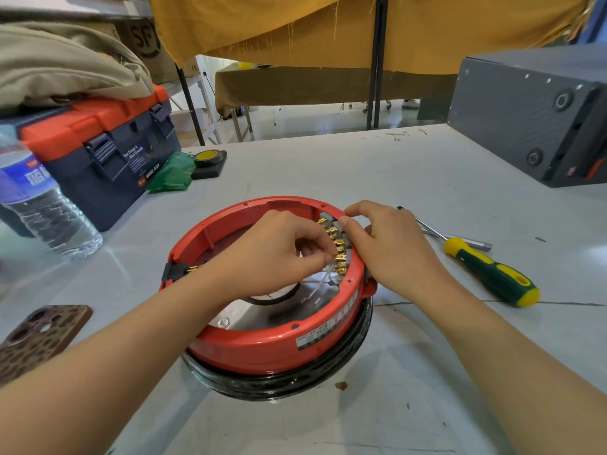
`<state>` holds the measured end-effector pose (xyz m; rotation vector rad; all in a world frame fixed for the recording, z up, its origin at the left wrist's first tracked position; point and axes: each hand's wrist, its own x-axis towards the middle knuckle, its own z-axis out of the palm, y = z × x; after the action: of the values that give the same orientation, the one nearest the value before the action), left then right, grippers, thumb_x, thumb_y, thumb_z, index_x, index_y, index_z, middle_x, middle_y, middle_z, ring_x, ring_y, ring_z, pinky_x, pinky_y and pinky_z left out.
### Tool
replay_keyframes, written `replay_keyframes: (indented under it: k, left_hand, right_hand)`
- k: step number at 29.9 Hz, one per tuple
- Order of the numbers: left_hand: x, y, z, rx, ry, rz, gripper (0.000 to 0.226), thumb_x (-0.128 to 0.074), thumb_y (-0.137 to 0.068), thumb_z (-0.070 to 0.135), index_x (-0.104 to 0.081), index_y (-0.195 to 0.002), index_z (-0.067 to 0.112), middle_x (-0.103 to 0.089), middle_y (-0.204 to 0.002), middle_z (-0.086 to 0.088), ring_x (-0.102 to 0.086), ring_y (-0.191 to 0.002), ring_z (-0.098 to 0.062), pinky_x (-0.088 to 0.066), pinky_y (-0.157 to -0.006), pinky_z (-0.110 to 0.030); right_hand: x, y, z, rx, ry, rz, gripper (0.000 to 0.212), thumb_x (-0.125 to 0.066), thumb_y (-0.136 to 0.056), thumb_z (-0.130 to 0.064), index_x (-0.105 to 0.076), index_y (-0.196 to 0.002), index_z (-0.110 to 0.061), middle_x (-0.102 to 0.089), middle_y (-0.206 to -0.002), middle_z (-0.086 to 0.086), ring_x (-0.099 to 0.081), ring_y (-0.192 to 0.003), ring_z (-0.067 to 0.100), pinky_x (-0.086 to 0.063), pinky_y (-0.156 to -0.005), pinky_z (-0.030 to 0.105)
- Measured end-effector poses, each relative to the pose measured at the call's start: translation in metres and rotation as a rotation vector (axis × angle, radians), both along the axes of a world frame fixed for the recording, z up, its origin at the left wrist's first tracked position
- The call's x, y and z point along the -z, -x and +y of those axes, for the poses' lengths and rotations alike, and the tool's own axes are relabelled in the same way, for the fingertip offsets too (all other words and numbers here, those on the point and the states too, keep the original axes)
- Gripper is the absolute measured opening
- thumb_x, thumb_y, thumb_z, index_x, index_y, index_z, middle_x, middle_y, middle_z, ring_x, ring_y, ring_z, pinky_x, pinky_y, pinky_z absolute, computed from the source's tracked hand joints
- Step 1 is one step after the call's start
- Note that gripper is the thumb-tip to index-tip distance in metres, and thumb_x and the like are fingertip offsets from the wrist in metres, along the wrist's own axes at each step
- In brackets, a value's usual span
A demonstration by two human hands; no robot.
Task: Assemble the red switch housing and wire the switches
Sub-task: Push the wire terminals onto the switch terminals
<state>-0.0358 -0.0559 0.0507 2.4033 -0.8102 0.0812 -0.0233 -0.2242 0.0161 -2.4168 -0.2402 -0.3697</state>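
Pinching a white wire (pixel 323 276) at the brass terminals (pixel 336 247), the left hand (pixel 276 254) reaches inside the red switch housing (pixel 262 343). Right hand (pixel 387 247) grips its rim. It is round, glossy, open-topped.

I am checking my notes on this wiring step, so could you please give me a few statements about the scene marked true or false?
1. The left hand pinches at the row of gold-coloured metal terminals inside the round red plastic housing. True.
2. The yellow-and-green-handled screwdriver is held in the right hand. False: it lies on the grey table, to the right of the housing.
3. The clear plastic water bottle stands at the left of the table. True.
4. The blue toolbox with the orange lid is open. False: its lid is down.
5. The right hand rests on the housing's right rim. True.
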Motion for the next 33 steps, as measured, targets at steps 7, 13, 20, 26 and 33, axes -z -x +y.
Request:
replay_keyframes:
  k: [7,13,20,26,33]
  left_hand:
    - [0.003,-0.005,0.002,-0.014,0.006,0.077,0.008,-0.068,-0.084,0.019,-0.075,-0.083,0.021,-0.073,-0.075,0.002,-0.066,-0.066,-0.007,-0.051,-0.069,-0.028]
    - [0.002,-0.010,0.002,-0.014,0.043,0.173,0.008,-0.068,-0.084,0.018,-0.075,-0.081,0.017,-0.072,-0.073,-0.006,-0.066,-0.067,-0.018,-0.054,-0.072,-0.039]
    - [0.001,-0.010,-0.002,0.006,0.033,0.161,0.009,-0.069,-0.083,0.017,-0.075,-0.077,0.015,-0.066,-0.061,0.003,-0.056,-0.053,-0.002,-0.041,-0.053,-0.012]
    - [0.003,-0.010,-0.001,0.001,0.043,0.163,0.009,-0.069,-0.083,0.019,-0.075,-0.078,0.015,-0.068,-0.064,-0.001,-0.058,-0.057,-0.003,-0.044,-0.057,-0.014]
    - [0.004,-0.013,0.002,-0.017,0.136,0.242,0.010,-0.067,-0.086,0.018,-0.076,-0.084,0.016,-0.071,-0.069,-0.001,-0.059,-0.060,-0.005,-0.048,-0.060,-0.018]
  right_hand:
    - [-0.001,-0.001,-0.001,-0.018,-0.037,0.023,0.030,-0.046,-0.096,-0.040,-0.062,-0.112,-0.021,-0.057,-0.072,0.006,-0.062,-0.079,0.033,-0.051,-0.081,0.040]
    - [0.002,-0.001,0.001,0.014,-0.009,0.014,0.029,-0.045,-0.097,-0.039,-0.062,-0.111,-0.020,-0.046,-0.060,-0.001,-0.053,-0.073,0.029,-0.046,-0.088,0.040]
    - [0.003,-0.001,0.002,0.021,0.004,0.009,0.029,-0.043,-0.098,-0.037,-0.060,-0.112,-0.019,-0.040,-0.056,-0.006,-0.046,-0.074,0.026,-0.041,-0.092,0.040]
    - [0.002,-0.001,0.003,0.009,-0.020,0.014,0.029,-0.044,-0.097,-0.038,-0.061,-0.113,-0.020,-0.045,-0.061,0.002,-0.051,-0.076,0.030,-0.045,-0.089,0.041]
    - [0.000,-0.004,-0.001,-0.026,-0.097,0.054,0.029,-0.048,-0.094,-0.042,-0.062,-0.110,-0.023,-0.060,-0.066,0.000,-0.061,-0.081,0.025,-0.049,-0.080,0.037]
